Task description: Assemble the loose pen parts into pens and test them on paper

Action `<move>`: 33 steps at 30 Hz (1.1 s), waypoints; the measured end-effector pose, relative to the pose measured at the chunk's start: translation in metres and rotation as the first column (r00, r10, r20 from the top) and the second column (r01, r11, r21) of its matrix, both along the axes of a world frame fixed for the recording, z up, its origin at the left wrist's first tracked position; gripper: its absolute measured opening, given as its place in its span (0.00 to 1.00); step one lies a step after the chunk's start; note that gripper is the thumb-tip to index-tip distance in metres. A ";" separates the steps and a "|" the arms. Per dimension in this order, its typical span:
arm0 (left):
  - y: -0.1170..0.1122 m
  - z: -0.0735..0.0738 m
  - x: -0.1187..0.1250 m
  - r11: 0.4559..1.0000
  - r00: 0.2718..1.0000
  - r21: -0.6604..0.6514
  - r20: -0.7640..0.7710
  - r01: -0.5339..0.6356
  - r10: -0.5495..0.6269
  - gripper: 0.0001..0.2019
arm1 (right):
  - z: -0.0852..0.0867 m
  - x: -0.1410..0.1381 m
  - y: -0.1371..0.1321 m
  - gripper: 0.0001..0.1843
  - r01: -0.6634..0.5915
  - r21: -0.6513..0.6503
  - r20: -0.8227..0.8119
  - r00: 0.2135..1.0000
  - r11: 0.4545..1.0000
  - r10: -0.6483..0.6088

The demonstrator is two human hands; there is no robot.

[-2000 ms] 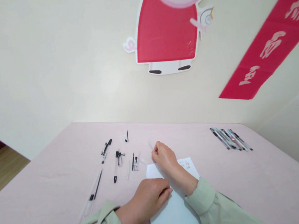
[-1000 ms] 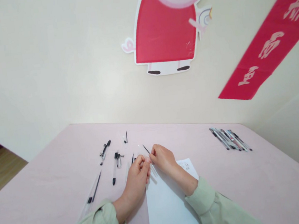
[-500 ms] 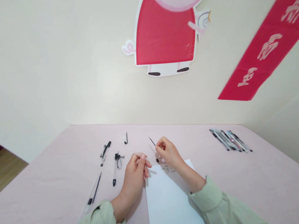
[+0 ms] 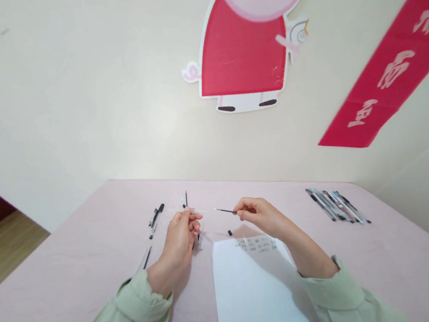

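My right hand (image 4: pixel 257 213) pinches a thin black pen refill (image 4: pixel 225 211), its tip pointing left, raised above the pink table (image 4: pixel 67 265). Facing it, my left hand (image 4: pixel 180 237) is closed on a clear pen barrel (image 4: pixel 194 211) that is hard to make out. A small black cap (image 4: pixel 230 232) lies on the table between the hands, just beyond a white sheet of paper (image 4: pixel 252 291) with some writing near its far edge. Loose pen parts (image 4: pixel 155 218) lie to the left of my left hand.
A row of several assembled pens (image 4: pixel 338 205) lies at the table's far right. A cream wall with a cartoon pig sticker (image 4: pixel 247 38) and a red banner (image 4: pixel 386 74) rises behind the table. Wooden floor (image 4: pixel 3 247) shows at the left.
Both hands lifted off the table and moved apart. My right hand drew the black refill out and turned it to point left; my left hand rose with the clear barrel.
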State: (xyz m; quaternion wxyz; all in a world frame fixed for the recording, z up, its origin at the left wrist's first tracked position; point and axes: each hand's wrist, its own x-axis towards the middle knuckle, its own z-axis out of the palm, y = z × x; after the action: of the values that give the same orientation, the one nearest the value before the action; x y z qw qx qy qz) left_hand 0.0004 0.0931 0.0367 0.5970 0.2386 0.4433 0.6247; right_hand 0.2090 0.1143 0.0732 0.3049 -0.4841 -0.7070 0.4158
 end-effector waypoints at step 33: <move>-0.014 0.002 0.014 0.982 0.977 -0.092 0.149 0.166 -0.151 0.05 | 0.001 -0.004 -0.004 0.11 0.066 0.106 -0.070 0.996 0.992 -0.059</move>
State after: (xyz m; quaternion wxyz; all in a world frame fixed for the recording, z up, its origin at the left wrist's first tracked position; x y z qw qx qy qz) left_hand 0.0142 0.0790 0.0385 0.6864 0.1966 0.4113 0.5666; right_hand 0.2048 0.1101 0.0742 0.3670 -0.4746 -0.7022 0.3834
